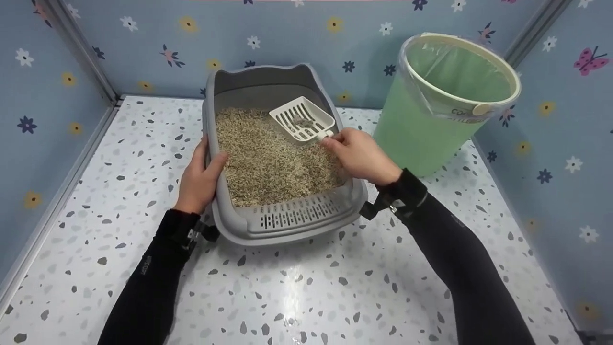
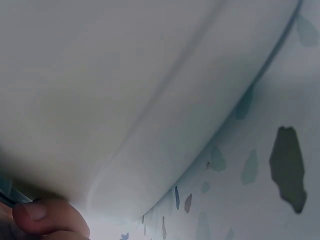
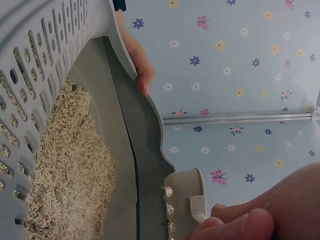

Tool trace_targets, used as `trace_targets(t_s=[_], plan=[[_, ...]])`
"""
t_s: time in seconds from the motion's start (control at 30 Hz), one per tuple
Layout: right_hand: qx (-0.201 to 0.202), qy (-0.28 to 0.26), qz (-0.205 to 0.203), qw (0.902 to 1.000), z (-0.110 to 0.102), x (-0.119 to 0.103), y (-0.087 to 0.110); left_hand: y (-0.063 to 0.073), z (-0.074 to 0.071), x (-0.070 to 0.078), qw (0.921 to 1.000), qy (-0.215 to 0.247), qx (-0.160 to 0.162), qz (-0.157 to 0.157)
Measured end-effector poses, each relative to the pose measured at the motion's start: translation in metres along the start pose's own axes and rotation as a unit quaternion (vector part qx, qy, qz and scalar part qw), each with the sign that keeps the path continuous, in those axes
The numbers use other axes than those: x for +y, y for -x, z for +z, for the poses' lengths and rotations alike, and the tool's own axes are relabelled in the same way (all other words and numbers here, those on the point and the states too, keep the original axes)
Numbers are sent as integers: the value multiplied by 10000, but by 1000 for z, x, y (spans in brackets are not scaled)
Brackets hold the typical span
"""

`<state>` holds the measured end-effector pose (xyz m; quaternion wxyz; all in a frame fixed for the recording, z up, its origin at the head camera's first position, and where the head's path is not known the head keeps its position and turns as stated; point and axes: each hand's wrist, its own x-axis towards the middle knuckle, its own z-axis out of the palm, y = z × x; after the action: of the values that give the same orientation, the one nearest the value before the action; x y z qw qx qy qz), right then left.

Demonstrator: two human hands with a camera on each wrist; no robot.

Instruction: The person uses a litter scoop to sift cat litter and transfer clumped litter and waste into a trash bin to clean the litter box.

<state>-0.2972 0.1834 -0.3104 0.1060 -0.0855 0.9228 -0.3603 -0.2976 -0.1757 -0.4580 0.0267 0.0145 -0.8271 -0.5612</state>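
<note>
A grey litter box (image 1: pixel 287 237) stands on the floor, filled with tan pellet litter (image 1: pixel 268 163). My left hand (image 1: pixel 197 184) grips its left side, thumb over the rim and fingers mostly out of sight outside the wall. In the right wrist view that hand (image 3: pixel 138 62) shows on the far rim. With my right hand (image 1: pixel 360 155) I pinch the handle of a white slotted litter scoop (image 1: pixel 317 112), above the litter near the right wall. A small greyish clump (image 1: pixel 301 121) lies in the scoop. The left wrist view mostly shows the box's outer wall (image 2: pixel 125 100).
A green bin (image 1: pixel 416 124) lined with a clear bag (image 1: pixel 438 62) stands just right of the box. Blue flowered panels (image 1: pixel 297 33) enclose the back and both sides. Speckled white floor (image 1: pixel 297 287) extends in front of the box.
</note>
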Motion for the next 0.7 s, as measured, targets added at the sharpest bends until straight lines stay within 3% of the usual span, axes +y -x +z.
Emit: trace_targets(t_s=[0.3,0.53,0.7], plan=[[49,-552,32,9985,-51,-4,7,1,1,0,10000,53,12,11],[513,-629,359,9961,-121,2,26,3,4,-3,9999,80,-27,128],[1006,-457,659,9917,-174,17,37,2,2,-3,9999,23,34,129]])
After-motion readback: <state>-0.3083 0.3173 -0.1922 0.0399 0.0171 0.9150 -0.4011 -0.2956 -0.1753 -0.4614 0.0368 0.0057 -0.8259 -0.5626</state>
